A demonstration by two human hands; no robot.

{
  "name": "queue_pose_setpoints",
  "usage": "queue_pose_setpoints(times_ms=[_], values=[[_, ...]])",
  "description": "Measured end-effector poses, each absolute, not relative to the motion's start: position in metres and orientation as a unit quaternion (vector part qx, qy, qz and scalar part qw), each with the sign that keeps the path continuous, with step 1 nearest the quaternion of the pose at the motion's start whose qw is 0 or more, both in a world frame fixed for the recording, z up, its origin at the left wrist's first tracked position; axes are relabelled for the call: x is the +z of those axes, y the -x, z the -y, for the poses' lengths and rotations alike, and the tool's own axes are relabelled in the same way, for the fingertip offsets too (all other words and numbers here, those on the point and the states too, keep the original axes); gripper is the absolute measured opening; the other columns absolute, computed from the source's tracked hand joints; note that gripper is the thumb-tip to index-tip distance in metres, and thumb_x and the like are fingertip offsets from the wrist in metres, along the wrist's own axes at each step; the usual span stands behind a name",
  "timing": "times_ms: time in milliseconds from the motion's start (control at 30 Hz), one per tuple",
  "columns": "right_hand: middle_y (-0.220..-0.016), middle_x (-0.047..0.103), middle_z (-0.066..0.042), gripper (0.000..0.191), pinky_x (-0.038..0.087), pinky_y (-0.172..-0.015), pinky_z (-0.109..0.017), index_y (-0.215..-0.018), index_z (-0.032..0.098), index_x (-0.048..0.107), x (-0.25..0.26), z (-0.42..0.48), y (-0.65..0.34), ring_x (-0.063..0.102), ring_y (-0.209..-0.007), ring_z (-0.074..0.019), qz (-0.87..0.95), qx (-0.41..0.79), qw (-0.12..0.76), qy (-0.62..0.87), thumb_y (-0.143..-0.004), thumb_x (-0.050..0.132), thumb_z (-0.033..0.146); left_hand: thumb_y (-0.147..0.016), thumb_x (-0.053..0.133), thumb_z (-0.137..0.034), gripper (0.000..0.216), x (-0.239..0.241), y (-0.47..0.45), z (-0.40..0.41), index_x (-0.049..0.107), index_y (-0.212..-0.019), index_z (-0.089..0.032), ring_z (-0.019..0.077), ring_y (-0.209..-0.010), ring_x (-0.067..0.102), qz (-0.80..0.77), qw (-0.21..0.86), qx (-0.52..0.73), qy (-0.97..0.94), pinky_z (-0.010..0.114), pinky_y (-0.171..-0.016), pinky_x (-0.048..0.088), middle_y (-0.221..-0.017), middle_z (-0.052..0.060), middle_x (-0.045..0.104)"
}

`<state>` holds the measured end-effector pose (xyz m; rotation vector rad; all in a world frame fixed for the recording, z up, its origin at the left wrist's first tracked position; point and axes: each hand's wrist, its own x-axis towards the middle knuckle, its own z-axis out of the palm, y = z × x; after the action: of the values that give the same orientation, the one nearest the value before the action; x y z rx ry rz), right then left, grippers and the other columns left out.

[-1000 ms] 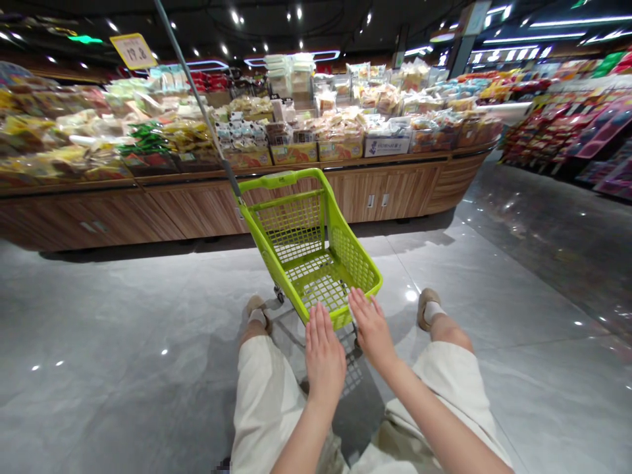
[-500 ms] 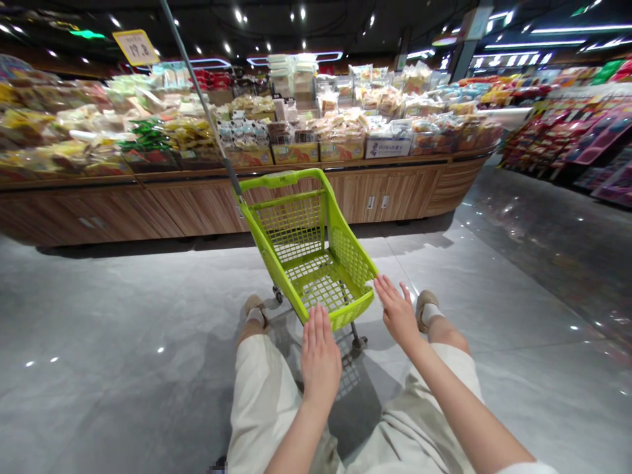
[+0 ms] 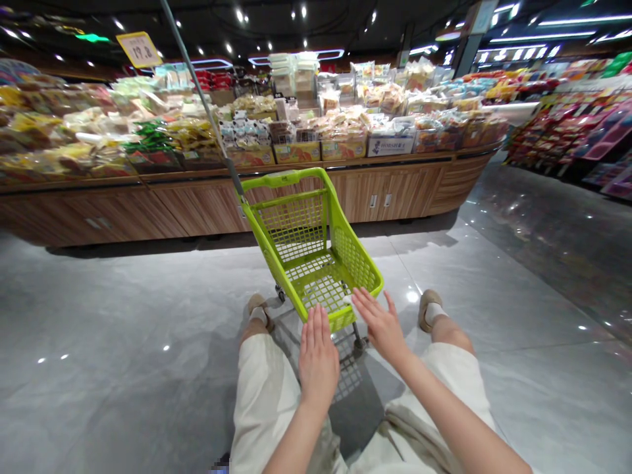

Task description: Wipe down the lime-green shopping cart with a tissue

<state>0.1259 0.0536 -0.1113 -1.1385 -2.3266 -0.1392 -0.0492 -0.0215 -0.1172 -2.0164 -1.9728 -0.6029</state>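
A lime green shopping cart (image 3: 285, 178) with a grid-patterned basket stands in front of me. Its basket floor shows through bare, and its near rim is closest to me. My left hand (image 3: 318, 359) is held flat at the near left of that rim, fingers stretched out and close together. I cannot tell whether its fingertips touch the rim. My right hand (image 3: 382, 327) is over the near right corner, fingers straight and thumb apart. A small white patch (image 3: 347, 299) shows at its fingertips, too small to name.
Behind the cart runs a wooden display counter (image 3: 409, 191) heaped with packaged foods. A grey pole (image 3: 197, 85) rises from the cart's left side, near a price sign (image 3: 139, 50). Shelves of packets (image 3: 538, 135) stand at right. My shoes (image 3: 259, 309) rest on the shiny floor (image 3: 148, 296).
My right hand has moved left and slightly down, from beside the cart's right corner to over its near rim; the white patch moved with it. My left hand has barely shifted.
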Motion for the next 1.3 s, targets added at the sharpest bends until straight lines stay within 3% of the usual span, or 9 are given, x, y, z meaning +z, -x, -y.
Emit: queue_pose_setpoints(times_ms=[300,500,767,1000,1133,1300], values=[[-0.149,0.045,-0.007,0.079,0.018,-0.116,-0.048,-0.146,0.021,0.039,-0.126,-0.076,-0.144,0.038,-0.141,-0.0181,0.767,-0.069,0.319,0.553,-0.071,0.036,-0.003,-0.086,0.044,-0.009,0.075,-0.111,0.049,0.020,0.011,-0.154,-0.008,0.0261,-0.148,0.021,0.661,0.113,-0.214,0.710,0.044,-0.118,0.030,-0.158,0.016,0.028],[-0.150,0.045,-0.005,0.083,0.017,-0.117,-0.048,-0.147,0.027,0.035,-0.126,-0.077,-0.144,0.037,-0.141,-0.0160,0.779,-0.056,0.312,0.541,-0.070,0.037,-0.004,-0.088,0.041,-0.009,0.076,-0.107,0.080,0.025,0.004,-0.155,-0.012,0.0251,-0.148,0.020,0.644,0.126,-0.209,0.725,0.045,-0.117,0.030,-0.160,0.014,0.024],[-0.148,0.047,-0.009,0.076,0.018,-0.115,-0.052,-0.144,0.022,0.041,-0.125,-0.064,-0.117,0.040,-0.139,-0.0195,0.746,-0.027,0.331,0.578,-0.073,0.035,-0.003,-0.086,0.040,-0.004,0.082,-0.113,0.081,0.025,-0.004,-0.154,-0.012,0.0243,-0.148,0.020,0.641,0.124,-0.203,0.729,0.044,-0.116,0.033,-0.159,0.015,0.025],[-0.152,0.042,-0.008,0.078,0.006,-0.120,-0.046,-0.149,0.018,0.034,-0.116,-0.007,-0.040,0.030,-0.144,-0.0157,0.848,0.001,0.309,0.430,-0.073,0.038,-0.001,-0.084,0.043,-0.003,0.087,-0.117,0.073,0.024,-0.009,-0.153,-0.013,0.0242,-0.147,0.022,0.662,0.124,-0.202,0.711,0.044,-0.117,0.032,-0.158,0.016,0.027],[-0.150,0.045,-0.007,0.085,0.001,-0.120,-0.050,-0.150,0.022,0.032,-0.114,-0.028,-0.075,0.033,-0.143,-0.0173,0.865,-0.033,0.282,0.413,-0.068,0.039,-0.003,-0.085,0.041,-0.005,0.084,-0.114,0.073,0.025,-0.006,-0.154,-0.013,0.0246,-0.147,0.023,0.669,0.125,-0.195,0.706,0.044,-0.117,0.032,-0.159,0.016,0.025],[-0.147,0.049,-0.006,0.083,0.005,-0.118,-0.054,-0.145,0.027,0.040,-0.114,-0.081,-0.149,0.039,-0.140,-0.0197,0.798,-0.081,0.292,0.521,-0.068,0.040,-0.003,-0.086,0.042,-0.006,0.082,-0.111,0.071,0.025,-0.004,-0.154,-0.011,0.0251,-0.147,0.023,0.672,0.124,-0.195,0.703,0.044,-0.117,0.031,-0.159,0.017,0.025]])
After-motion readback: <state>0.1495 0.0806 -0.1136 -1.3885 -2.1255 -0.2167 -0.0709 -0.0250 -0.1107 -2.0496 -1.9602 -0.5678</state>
